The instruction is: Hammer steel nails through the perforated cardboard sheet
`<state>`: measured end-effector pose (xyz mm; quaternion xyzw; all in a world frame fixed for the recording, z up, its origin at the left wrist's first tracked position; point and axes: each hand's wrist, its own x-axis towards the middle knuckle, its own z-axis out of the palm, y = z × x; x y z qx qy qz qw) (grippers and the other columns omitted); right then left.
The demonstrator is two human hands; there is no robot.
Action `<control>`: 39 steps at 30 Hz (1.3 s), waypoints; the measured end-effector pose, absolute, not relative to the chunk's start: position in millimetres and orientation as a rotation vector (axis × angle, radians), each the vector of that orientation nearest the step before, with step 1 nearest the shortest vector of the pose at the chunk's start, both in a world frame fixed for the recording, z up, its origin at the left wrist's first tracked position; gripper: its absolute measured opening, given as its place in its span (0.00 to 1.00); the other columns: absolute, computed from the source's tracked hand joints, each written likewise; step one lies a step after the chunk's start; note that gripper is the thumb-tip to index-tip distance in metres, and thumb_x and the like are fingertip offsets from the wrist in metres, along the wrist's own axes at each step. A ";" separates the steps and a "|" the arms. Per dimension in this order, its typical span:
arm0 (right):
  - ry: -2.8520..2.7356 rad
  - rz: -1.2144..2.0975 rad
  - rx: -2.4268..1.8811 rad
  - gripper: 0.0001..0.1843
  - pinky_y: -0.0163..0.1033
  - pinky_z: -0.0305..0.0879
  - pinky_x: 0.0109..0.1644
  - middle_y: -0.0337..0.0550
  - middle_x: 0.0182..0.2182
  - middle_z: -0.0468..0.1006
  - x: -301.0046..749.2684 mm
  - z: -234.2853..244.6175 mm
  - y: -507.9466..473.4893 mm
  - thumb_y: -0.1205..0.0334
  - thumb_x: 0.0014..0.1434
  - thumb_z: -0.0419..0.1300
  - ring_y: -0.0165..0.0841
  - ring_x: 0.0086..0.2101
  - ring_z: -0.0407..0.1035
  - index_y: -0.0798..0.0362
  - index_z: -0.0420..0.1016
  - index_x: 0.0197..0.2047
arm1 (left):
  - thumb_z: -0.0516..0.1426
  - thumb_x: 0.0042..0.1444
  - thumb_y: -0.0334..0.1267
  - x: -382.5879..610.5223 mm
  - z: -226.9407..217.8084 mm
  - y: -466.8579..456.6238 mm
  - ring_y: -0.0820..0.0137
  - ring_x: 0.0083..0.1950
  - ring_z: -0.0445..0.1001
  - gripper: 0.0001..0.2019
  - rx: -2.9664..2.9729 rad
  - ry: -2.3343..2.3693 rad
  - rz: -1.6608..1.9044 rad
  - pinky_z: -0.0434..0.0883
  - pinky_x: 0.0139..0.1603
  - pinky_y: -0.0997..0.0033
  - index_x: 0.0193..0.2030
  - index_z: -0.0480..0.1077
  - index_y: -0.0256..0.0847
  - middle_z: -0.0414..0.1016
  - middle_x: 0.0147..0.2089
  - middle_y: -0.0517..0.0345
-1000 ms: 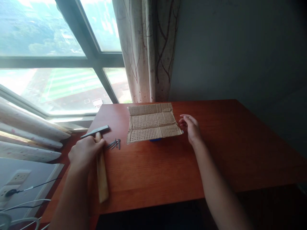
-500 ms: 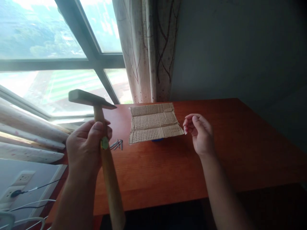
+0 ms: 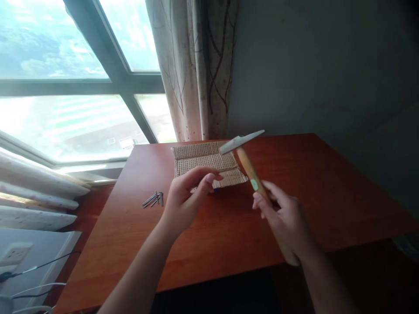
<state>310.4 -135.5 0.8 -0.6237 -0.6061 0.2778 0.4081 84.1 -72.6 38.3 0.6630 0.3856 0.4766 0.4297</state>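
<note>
My right hand (image 3: 281,209) is wrapped round the wooden handle of a hammer (image 3: 250,168), whose metal head points up and away over the table. My left hand (image 3: 191,194) is empty, its fingers curved and apart, in front of a sheet of cardboard (image 3: 206,159). The cardboard is folded into ridges and dotted with rows of small holes; my left hand hides part of its near edge. A bit of something blue (image 3: 216,189) shows under it. Several nails (image 3: 153,199) lie in a loose pile left of my left hand.
The reddish wooden table (image 3: 209,244) stands against a window (image 3: 81,117) and a dark wall (image 3: 310,65). Curtains (image 3: 183,65) hang at the back and on the left. A socket with cables (image 3: 16,257) is at the lower left.
The hammer has passed from my left hand to my right hand. My left hand has moved right, in front of the cardboard. The view has shifted slightly.
</note>
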 end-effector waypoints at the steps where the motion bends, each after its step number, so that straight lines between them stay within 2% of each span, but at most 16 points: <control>1: -1.568 0.508 -1.685 0.18 0.38 0.67 0.34 0.42 0.30 0.81 325.0 -5.1 -131.8 0.50 0.65 0.57 0.35 0.27 0.74 0.50 0.74 0.53 | 0.58 0.64 0.42 75.9 34.7 -71.4 0.74 0.33 0.73 0.10 1.657 1.022 1.245 0.71 0.34 0.74 0.42 0.77 0.38 0.80 0.38 0.53; 4: -1.672 0.073 -1.928 0.22 0.42 0.67 0.38 0.50 0.36 0.84 362.6 -26.1 -118.6 0.51 0.65 0.56 0.43 0.34 0.78 0.53 0.76 0.56 | 0.58 0.64 0.41 51.5 21.8 -69.0 0.75 0.29 0.71 0.09 1.556 1.201 1.459 0.68 0.29 0.75 0.39 0.77 0.38 0.79 0.36 0.55; 8: -1.771 -0.111 -2.184 0.22 0.43 0.62 0.32 0.52 0.34 0.84 387.8 -50.7 -102.3 0.51 0.65 0.54 0.47 0.32 0.78 0.52 0.78 0.55 | 0.58 0.63 0.40 31.0 10.2 -68.2 0.76 0.27 0.68 0.09 1.448 1.373 1.627 0.65 0.26 0.75 0.37 0.77 0.38 0.78 0.34 0.57; 14: -1.811 -0.083 -2.325 0.22 0.42 0.57 0.31 0.53 0.33 0.84 389.2 -63.9 -91.0 0.51 0.66 0.53 0.48 0.32 0.78 0.51 0.76 0.56 | 0.59 0.61 0.39 17.1 4.3 -68.4 0.76 0.26 0.67 0.08 1.400 1.461 1.637 0.65 0.26 0.75 0.36 0.77 0.37 0.78 0.33 0.56; 30: -1.753 -0.009 -2.305 0.22 0.43 0.59 0.33 0.53 0.36 0.84 381.5 -77.4 -88.3 0.51 0.67 0.51 0.47 0.33 0.77 0.52 0.75 0.56 | 0.60 0.60 0.43 4.4 -15.0 -56.7 0.76 0.27 0.67 0.11 1.288 1.458 1.533 0.63 0.27 0.75 0.38 0.77 0.37 0.79 0.36 0.54; 34: -1.759 -0.056 -2.234 0.19 0.43 0.62 0.36 0.53 0.42 0.83 380.5 -82.1 -86.9 0.53 0.66 0.53 0.46 0.37 0.77 0.54 0.76 0.53 | 0.60 0.58 0.42 4.8 -20.7 -47.4 0.72 0.36 0.72 0.12 1.222 1.457 1.558 0.65 0.31 0.75 0.45 0.75 0.39 0.79 0.43 0.52; 39: -1.744 -0.069 -2.178 0.18 0.44 0.64 0.38 0.54 0.43 0.82 380.1 -82.1 -86.9 0.55 0.65 0.54 0.46 0.39 0.76 0.56 0.76 0.51 | 0.64 0.54 0.43 9.9 -29.6 -30.4 0.64 0.54 0.74 0.21 1.102 1.343 1.498 0.70 0.48 0.69 0.54 0.70 0.41 0.76 0.56 0.48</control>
